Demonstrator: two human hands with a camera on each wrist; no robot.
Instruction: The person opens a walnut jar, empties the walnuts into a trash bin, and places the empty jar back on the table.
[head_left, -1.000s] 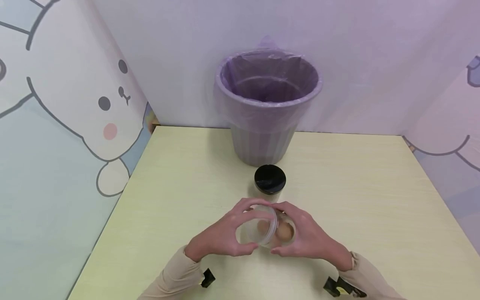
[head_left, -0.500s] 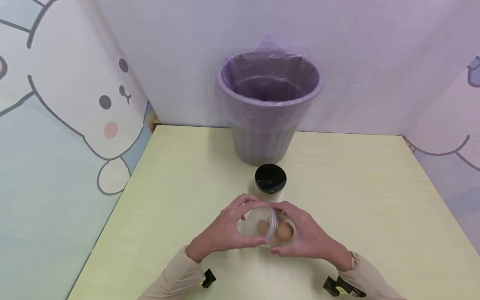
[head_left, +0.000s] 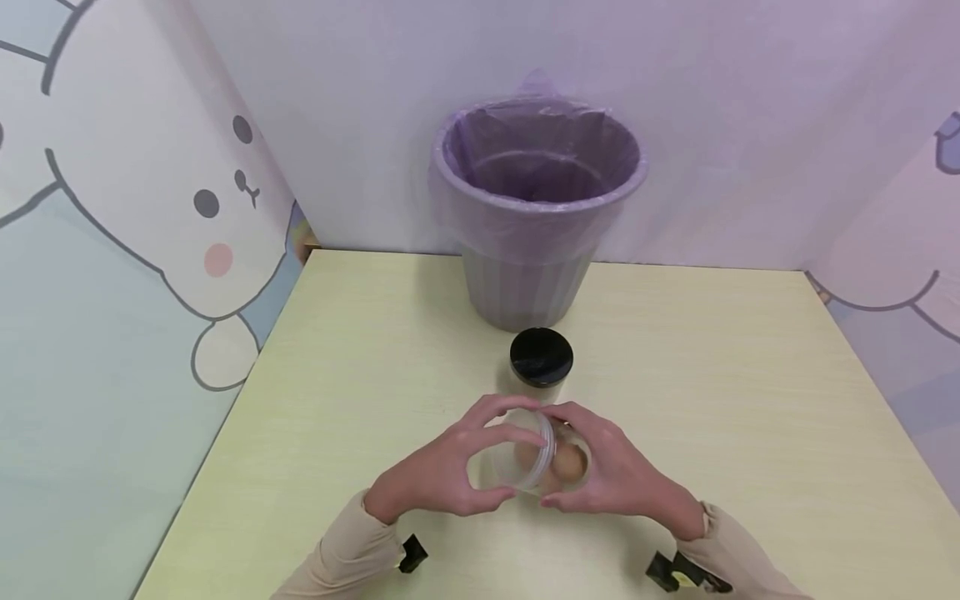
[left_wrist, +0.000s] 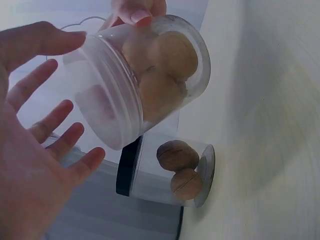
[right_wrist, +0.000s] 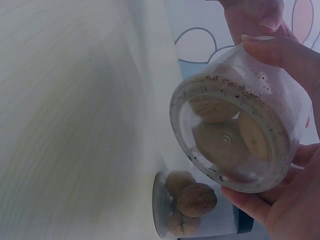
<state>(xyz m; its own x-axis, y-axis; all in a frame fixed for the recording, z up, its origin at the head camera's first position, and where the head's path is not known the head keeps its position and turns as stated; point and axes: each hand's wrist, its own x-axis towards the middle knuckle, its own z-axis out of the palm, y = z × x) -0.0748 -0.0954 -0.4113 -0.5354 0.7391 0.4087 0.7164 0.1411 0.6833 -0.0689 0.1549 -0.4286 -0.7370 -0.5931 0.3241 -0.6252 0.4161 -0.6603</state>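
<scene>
A clear plastic jar (left_wrist: 162,107) with a translucent screw lid (left_wrist: 110,95) lies tilted on its side in the air above the table, several walnuts (left_wrist: 177,55) inside. My right hand (head_left: 618,471) grips its body near the base; the right wrist view looks onto the speckled bottom (right_wrist: 227,170). Around the lid is my left hand (head_left: 450,471), thumb and fingers spread wide. In the left wrist view its fingers (left_wrist: 52,122) stand apart from the lid, while the thumb overlaps the lid's edge.
Just beyond the hands, a second clear jar (left_wrist: 155,182) with a black lid (head_left: 540,357) stands upright with walnuts (right_wrist: 196,200) in it. Behind it is a grey bin (head_left: 525,287) with a purple liner. Cartoon-printed panels (head_left: 135,350) border the pale tabletop (head_left: 360,350).
Half a second ago my left thumb and fingers were closed in on the lid; now they have spread away from it again. My right hand and the jar have stayed nearly still.
</scene>
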